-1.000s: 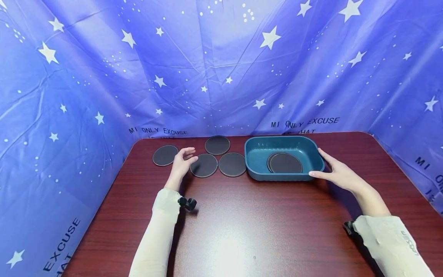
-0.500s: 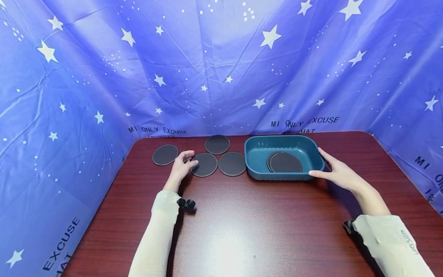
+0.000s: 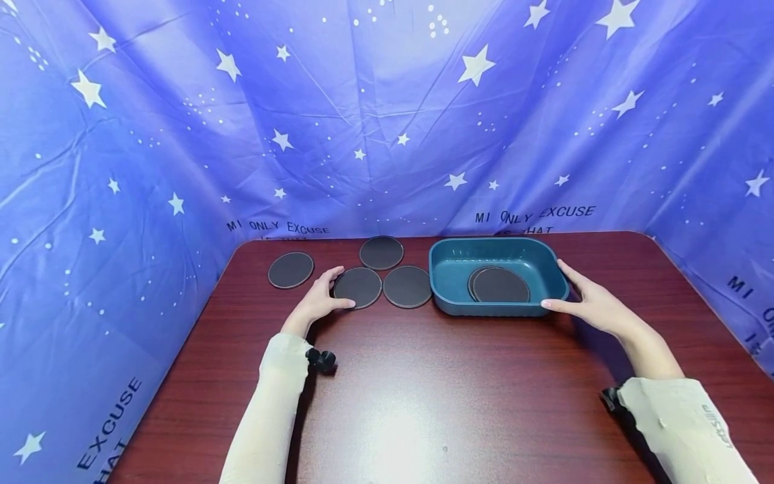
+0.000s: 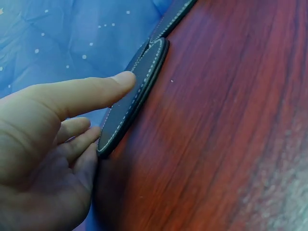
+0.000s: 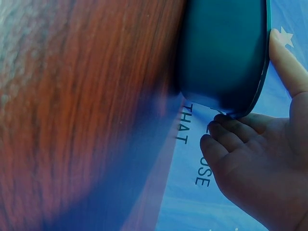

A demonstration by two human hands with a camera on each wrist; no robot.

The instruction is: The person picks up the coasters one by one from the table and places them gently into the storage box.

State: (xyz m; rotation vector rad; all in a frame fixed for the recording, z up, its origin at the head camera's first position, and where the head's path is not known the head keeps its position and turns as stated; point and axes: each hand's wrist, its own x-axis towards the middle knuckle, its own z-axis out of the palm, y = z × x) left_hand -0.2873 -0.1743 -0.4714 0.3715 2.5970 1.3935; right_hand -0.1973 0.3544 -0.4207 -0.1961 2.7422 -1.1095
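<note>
In the head view my left hand [image 3: 317,296] is at the left side of a round black coaster [image 3: 359,288] with pale stitching. Its thumb lies over the coaster's near edge, with the fingers at the left edge; the left wrist view shows the coaster [image 4: 132,96] flat on the table beneath the thumb. My right hand [image 3: 595,306] holds the right end of a teal plastic basin [image 3: 492,309], thumb at the near rim and fingers round the far side. In the right wrist view the fingers [image 5: 236,134] lie along the basin's outer wall [image 5: 224,53]. Overlapping coasters [image 3: 500,286] lie inside the basin.
Another coaster [image 3: 408,287] lies between the left hand's coaster and the basin. One more coaster [image 3: 381,253] is behind these, and a separate coaster [image 3: 291,270] lies farther left. A starry blue curtain [image 3: 375,121] encloses the reddish wooden table [image 3: 471,396] at back and sides.
My left hand has turned and come lower, its thumb sliding toward the near edge of the coaster and its fingers to the left edge. The right hand and basin have stayed put.
</note>
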